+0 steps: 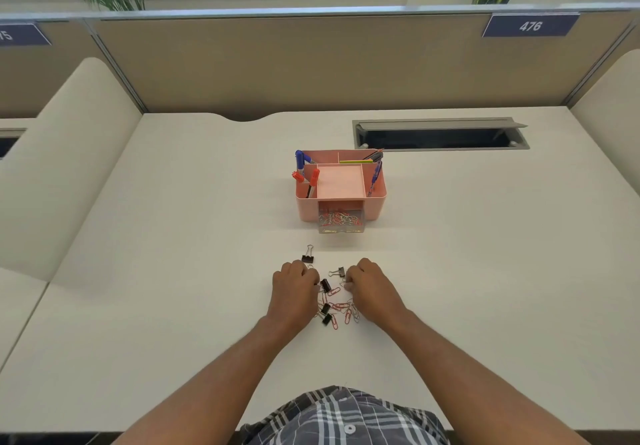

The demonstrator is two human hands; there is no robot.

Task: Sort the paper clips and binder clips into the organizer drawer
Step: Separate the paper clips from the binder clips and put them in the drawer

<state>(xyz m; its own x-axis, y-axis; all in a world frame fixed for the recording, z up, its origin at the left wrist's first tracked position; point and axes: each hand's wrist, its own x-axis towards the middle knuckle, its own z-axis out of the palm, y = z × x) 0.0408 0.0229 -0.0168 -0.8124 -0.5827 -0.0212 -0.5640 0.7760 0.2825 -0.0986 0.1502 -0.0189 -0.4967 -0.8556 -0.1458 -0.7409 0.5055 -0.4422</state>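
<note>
Nearest the viewer, a plaid shirt (346, 417) and two bare forearms reach forward over the white desk (138, 306). The left hand (294, 285) and right hand (370, 285) rest knuckles-up on either side of a loose heap of paper clips (343, 309) mixed with black binder clips (325, 285). Both hands have their fingers curled inward toward the heap; whether either grip has hold of a clip cannot be told, since the fingertips are hidden. One binder clip (341, 272) lies just beside the right hand's knuckles; another binder clip (308, 256) lies just beyond the left hand, apart from the heap. Farther back stands a pink organizer (375, 202) holding pens (313, 178); its clear drawer (341, 218) is pulled out at the front and contains paper clips. Behind it, an open cable tray (440, 135) is set into the desk, before a partition (311, 64) labelled 476.
</note>
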